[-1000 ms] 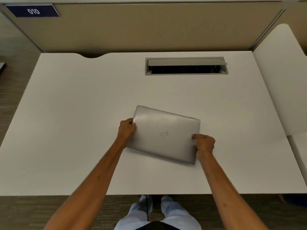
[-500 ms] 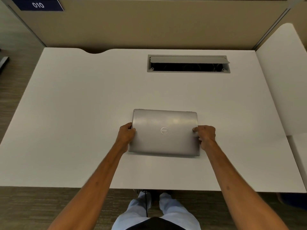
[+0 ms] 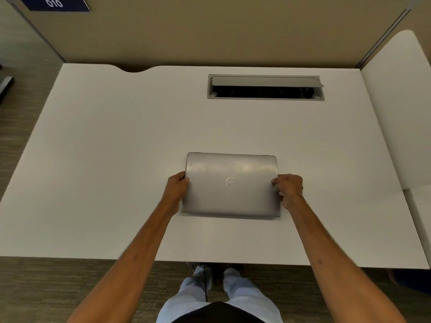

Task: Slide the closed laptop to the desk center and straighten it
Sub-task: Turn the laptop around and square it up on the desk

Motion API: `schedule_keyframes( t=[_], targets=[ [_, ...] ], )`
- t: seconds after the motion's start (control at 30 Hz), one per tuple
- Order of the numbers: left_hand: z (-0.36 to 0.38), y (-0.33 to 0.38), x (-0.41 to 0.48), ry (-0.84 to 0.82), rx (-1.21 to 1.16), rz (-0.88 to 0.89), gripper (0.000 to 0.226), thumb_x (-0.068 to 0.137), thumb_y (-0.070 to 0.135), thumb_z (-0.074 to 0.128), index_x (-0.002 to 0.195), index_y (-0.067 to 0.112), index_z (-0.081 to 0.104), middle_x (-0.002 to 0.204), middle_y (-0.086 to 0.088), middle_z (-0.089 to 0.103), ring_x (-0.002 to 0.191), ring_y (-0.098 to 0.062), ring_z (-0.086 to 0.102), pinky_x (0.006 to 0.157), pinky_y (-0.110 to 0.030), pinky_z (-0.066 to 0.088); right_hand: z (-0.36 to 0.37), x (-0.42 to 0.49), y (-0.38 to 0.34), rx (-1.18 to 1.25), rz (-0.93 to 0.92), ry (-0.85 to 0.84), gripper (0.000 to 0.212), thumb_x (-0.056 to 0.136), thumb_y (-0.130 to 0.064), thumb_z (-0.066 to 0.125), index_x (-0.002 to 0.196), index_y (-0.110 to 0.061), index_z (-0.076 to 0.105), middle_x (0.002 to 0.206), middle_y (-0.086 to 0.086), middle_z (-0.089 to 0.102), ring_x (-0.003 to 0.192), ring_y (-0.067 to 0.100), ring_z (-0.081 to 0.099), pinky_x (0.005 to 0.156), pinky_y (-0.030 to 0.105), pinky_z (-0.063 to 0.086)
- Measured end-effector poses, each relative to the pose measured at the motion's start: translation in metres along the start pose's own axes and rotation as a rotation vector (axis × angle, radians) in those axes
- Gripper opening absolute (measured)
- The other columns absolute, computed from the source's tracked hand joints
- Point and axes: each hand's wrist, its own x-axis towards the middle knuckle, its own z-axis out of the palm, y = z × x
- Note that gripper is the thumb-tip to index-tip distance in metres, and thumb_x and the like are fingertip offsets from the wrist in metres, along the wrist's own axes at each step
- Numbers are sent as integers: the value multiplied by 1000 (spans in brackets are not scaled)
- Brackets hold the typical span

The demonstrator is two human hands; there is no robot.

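Gripping laptop (image 3: 231, 185) edges, fingers (image 3: 275, 181) curled

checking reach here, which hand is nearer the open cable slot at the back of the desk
Right. The right hand on the laptop sits below the cable slot, under its right half; the left hand lies off to the slot's left.

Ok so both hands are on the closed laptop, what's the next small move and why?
Probably just let go. The laptop lies flat near the middle of the desk, its far edge roughly parallel to the cable tray. The left hand and right hand grip its short sides, so releasing looks enough.
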Motion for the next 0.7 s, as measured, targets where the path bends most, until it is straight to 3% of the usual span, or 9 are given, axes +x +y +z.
schedule_keyframes(
  t=[0.4,0.57,0.7],
  targets=[
    [1,3,-14,4,-20,0,26,111,9,42,119,16,67,101,3,68,85,-10,60,70,-24,47,2,7,13,6,-32,8,19,80,-3,79,69,-17,71,83,11,73,74,26,62,71,39,54],
    [2,0,-14,-1,-20,2,31,111,6,41,123,12,69,103,-1,68,83,-10,59,68,-25,46,3,12,16,17,-44,-6,13,81,-6,79,92,-14,80,102,12,79,87,27,68,89,49,62],
    [4,0,-15,9,-31,4,28,110,6,41,115,13,67,98,2,68,82,-9,59,69,-24,46,1,13,18,23,-51,-15,15,82,-6,80,97,-11,81,105,13,79,89,27,67,89,46,61]
  ],
)
